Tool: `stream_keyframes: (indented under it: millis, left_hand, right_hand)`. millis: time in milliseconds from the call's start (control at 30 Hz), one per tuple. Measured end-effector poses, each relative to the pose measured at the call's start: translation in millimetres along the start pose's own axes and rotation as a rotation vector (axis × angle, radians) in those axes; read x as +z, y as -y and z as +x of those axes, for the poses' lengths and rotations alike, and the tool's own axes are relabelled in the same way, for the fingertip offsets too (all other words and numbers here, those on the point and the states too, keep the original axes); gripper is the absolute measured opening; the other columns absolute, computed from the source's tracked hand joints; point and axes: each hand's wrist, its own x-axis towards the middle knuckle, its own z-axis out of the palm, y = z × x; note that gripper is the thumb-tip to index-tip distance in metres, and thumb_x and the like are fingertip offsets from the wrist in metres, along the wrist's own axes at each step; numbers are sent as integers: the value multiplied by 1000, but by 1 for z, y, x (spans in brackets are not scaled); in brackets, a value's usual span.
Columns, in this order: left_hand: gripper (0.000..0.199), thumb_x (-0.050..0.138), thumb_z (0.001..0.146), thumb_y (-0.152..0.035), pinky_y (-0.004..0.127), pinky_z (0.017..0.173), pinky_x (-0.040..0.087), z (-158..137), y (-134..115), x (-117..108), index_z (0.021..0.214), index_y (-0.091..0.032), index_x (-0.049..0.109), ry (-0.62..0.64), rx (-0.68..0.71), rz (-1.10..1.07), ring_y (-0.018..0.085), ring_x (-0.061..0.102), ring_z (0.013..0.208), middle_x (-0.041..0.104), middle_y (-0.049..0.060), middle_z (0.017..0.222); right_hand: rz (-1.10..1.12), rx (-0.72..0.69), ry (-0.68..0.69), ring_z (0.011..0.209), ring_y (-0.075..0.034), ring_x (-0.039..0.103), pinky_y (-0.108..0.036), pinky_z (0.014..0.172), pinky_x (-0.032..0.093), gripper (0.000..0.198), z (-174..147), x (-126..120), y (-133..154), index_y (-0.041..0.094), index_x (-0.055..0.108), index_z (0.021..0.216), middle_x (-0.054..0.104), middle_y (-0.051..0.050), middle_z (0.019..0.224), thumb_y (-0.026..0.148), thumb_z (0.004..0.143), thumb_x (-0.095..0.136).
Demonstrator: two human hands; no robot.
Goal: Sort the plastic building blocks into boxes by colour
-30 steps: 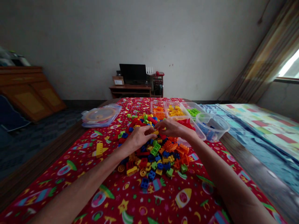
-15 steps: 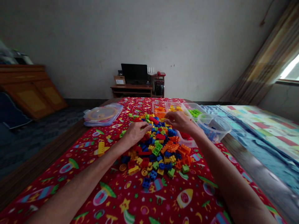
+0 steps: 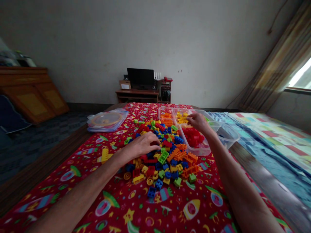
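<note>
Over the left side of a heap of toy building bricks (image 3: pixel 163 156), my left hand (image 3: pixel 144 143) hovers with thumb and forefinger apart; nothing shows between them. My right hand (image 3: pixel 199 123) is at the clear divided tray (image 3: pixel 195 151), its fingers pinched beside the yellow bricks (image 3: pixel 181 119) in the back middle compartment. Whatever those fingertips hold is too small to make out. Orange bricks (image 3: pixel 166 118) fill the compartment to the left, and red bricks (image 3: pixel 193 137) lie in the front one, below my right wrist.
A clear round tub (image 3: pixel 229 137) with dark blue pieces stands right of the tray. Stacked plastic lids (image 3: pixel 107 120) lie at the table's left. One yellow brick (image 3: pixel 105 156) sits apart from the heap. A bed (image 3: pixel 274 145) adjoins the table's right side.
My right hand has moved right, from above the heap to the tray's yellow compartment, uncovering the red bricks. My left hand has come slightly nearer to me, and its thumb and forefinger have parted.
</note>
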Motion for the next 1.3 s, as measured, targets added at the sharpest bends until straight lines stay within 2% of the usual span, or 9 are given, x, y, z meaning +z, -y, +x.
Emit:
stream_keyframes:
  millis: [67,167,367,533,633,733,933,1100,1300]
  left_hand:
    - [19,60,85,-35,28,86,44,-1,-1,-5,87,-20,70,8,-32,-10,18,61,92,71,4,91]
    - [14,62,81,-28,26,86,45,-1,2,-11,90,-21,71,19,-108,-12,18,63,93,71,4,97]
    - [21,62,79,-23,26,90,45,-2,13,-10,98,-19,70,56,-147,-9,19,63,99,69,5,105]
    - [31,69,77,-30,28,92,44,-5,11,-4,106,-20,68,118,-88,-44,21,59,105,68,6,108]
    - [25,68,80,-34,27,88,45,-6,8,-1,101,-20,67,85,-74,-22,20,59,101,67,6,103]
    - [23,61,85,-37,27,84,45,-5,7,0,96,-18,67,47,-54,-8,19,59,94,67,6,96]
    - [20,51,89,-29,26,79,46,-1,4,-2,89,-17,68,25,-110,7,17,61,85,68,4,89]
    - [22,66,79,-32,26,82,46,-3,6,-9,97,-18,68,110,-119,-36,18,62,92,69,3,97]
    - [23,68,76,-23,25,84,46,-3,10,-15,98,-17,69,153,-173,-19,18,64,94,69,5,102]
  right_hand:
    - [147,82,-104,57,-12,61,-21,53,43,30,6,11,-8,10,64,105,71,-8,78,25,85,49]
    - [203,59,-87,64,-16,66,-24,57,48,48,9,20,-12,8,51,129,72,-11,85,23,83,50]
    - [85,-114,47,68,-14,66,-24,64,46,35,-6,7,21,11,68,111,72,-7,77,18,85,45]
    - [-133,-331,423,70,-13,62,-23,61,40,23,-34,9,69,16,73,98,71,-6,81,23,85,56]
    - [-309,-410,493,86,-17,62,-24,66,40,24,-49,21,82,19,71,101,70,-9,97,32,82,65]
    - [-385,-438,498,95,-19,60,-24,69,39,28,-54,29,82,19,68,106,68,-10,105,35,83,65]
    - [-242,-419,434,67,-11,52,-23,58,31,20,-45,21,76,14,65,95,65,-5,82,28,86,54]
    - [-155,-332,373,63,-10,48,-23,55,29,18,-39,5,73,14,63,85,64,-3,78,32,83,59]
    - [-499,-120,170,73,-16,55,-26,58,30,23,-33,-19,46,16,66,92,67,-9,89,34,87,53]
